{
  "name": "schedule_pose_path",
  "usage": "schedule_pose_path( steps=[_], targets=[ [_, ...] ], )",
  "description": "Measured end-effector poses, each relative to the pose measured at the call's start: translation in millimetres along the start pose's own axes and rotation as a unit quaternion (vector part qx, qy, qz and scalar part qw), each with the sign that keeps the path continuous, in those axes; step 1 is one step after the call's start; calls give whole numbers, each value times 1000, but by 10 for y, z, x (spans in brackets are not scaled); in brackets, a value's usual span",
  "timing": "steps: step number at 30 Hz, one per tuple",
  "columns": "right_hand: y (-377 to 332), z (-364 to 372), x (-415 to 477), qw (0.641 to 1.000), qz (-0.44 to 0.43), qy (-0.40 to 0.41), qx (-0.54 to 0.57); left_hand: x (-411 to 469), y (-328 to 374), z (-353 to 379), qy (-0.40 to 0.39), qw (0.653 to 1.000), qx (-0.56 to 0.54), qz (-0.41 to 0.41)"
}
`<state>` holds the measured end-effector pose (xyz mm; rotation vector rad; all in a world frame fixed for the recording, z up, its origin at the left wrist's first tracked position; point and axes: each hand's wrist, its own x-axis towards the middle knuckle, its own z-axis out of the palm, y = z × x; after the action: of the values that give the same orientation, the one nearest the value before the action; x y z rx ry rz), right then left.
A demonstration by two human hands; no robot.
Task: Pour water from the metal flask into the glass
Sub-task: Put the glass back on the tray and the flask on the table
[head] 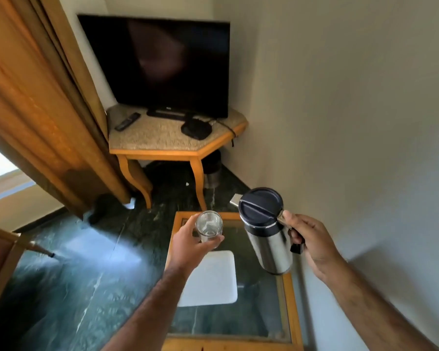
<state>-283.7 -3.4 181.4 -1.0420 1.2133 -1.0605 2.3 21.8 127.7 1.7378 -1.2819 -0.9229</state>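
Grasping the glass (209, 229), the left hand (188, 245) hovers above the bench (288, 297); the right hand (312, 240) grips the metal flask (269, 234) by its handle, upright, right of the glass.

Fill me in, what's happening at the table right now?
A person holds a glass in the left hand and a metal flask by its handle in the right hand, both lifted above a glass-topped side table. The flask's dark lid is on and no water is pouring. A white mat lies on the table.
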Motion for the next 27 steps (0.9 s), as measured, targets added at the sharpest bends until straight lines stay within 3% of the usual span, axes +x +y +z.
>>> schedule_pose_path(
  steps=[10,27],
  targets=[
    [1193,-97,-127,983,36,122,134,64,-1025,631,10,998,17,-58],
    [2980,-131,341,969,22,160,184,118,-2878,1567,-36,990,57,-125]
  ],
)
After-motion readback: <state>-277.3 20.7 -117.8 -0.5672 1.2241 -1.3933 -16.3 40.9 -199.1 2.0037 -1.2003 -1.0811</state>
